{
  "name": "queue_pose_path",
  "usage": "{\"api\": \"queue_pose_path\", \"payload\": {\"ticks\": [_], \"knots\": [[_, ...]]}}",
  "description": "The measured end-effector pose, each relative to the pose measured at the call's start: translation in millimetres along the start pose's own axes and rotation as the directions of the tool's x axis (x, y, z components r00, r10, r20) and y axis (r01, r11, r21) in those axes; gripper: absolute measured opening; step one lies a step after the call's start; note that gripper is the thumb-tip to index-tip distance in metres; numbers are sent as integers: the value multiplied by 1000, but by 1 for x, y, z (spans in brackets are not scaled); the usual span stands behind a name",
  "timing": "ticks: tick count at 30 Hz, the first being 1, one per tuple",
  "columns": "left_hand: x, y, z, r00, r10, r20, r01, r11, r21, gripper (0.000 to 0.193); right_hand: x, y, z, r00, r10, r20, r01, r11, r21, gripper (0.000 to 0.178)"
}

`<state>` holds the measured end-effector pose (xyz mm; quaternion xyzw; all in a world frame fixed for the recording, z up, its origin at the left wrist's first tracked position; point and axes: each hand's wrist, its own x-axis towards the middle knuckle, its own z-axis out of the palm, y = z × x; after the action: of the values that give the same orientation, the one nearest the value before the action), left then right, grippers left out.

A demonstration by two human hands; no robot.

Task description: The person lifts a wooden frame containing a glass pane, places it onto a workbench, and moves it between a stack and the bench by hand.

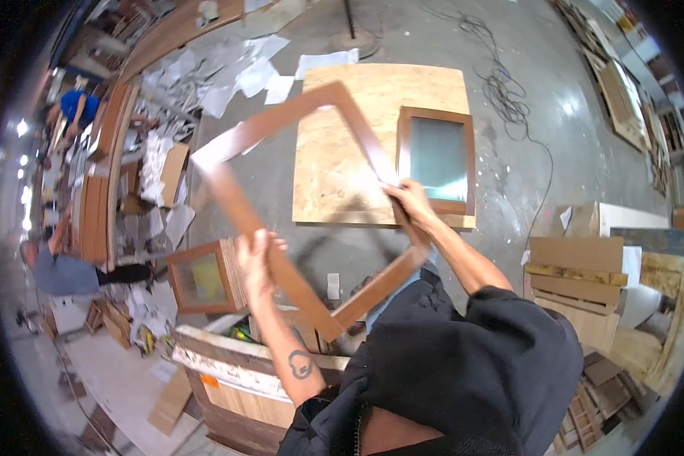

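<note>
A brown wooden door frame is held up at a slant in front of me, and the floor and a plywood board show through its opening. My left hand is closed round its left rail. On the opposite rail my right hand grips it, fingers wrapped over the wood. Below and beyond the frame lies the pale plywood board. On that board's right side rests a brown-framed door with a frosted glass panel, close beyond my right hand.
Several framed glass panels stand stacked left of my left forearm. A long wooden bench edge runs below it. Papers and coiled cables lie on the floor. Wood pieces stand at right. Two people are at the far left.
</note>
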<state>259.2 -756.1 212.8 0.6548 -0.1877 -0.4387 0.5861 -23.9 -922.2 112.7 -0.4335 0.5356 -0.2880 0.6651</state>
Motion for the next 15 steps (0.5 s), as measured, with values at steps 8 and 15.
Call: {"api": "queue_pose_path", "payload": {"ticks": [8, 15], "knots": [[113, -262, 210, 983, -160, -94, 185, 850, 494, 37, 43, 127, -200, 762, 21, -648, -169, 972, -166, 45], [211, -371, 315, 996, -46, -82, 87, 789, 609, 37, 149, 217, -272, 625, 0, -780, -402, 857, -322, 58]]}}
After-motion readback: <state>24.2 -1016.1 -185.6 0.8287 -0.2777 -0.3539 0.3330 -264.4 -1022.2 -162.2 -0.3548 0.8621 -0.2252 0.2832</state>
